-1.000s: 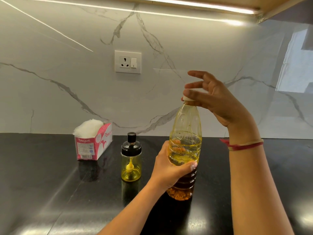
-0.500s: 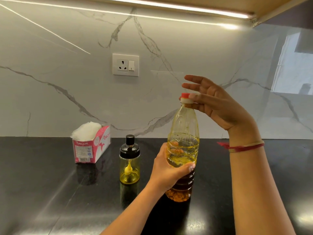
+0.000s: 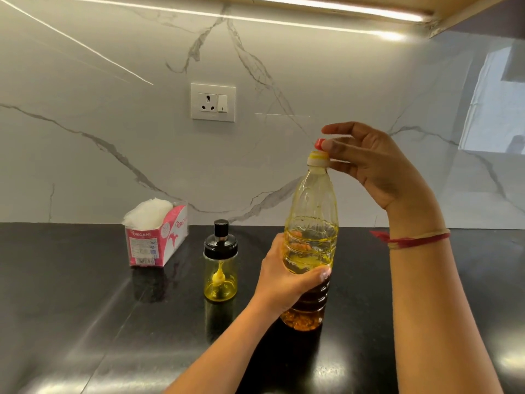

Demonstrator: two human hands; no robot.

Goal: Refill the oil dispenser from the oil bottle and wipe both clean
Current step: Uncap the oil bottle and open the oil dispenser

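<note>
- The oil bottle [image 3: 311, 206] stands upright on the black countertop [image 3: 71, 308], right of centre and towards the near side.
- It is clear, yellow-tinted plastic with a ribbed waist and a narrow neck ending in a pale ring.
- Yellow oil fills roughly its lower half. The lowest part looks darker, with amber showing at the base.
- The left hand [image 3: 281, 277] grasps the bottle around its ribbed middle. The thumb lies across the near face and the fingers are wrapped round the far side.
- The right hand [image 3: 375, 163] is raised at the bottle's top and pinches the red cap [image 3: 320, 144] between thumb and fingertip. The other fingers are spread out above it.
- The cap sits slightly tilted, right over the pale ring. Whether it touches the neck cannot be told.
- A red thread [image 3: 412, 240] circles the right wrist.
- The oil dispenser [image 3: 220, 268] stands just left of the bottle, apart from it. It is a small clear jar with a black lid and knob, and a shallow pool of yellow oil lies at its bottom.
- Farther left, near the wall, a pink tissue box [image 3: 156, 240] holds white tissues.
- A white wall socket [image 3: 213, 102] is set in the marble backsplash.
</note>
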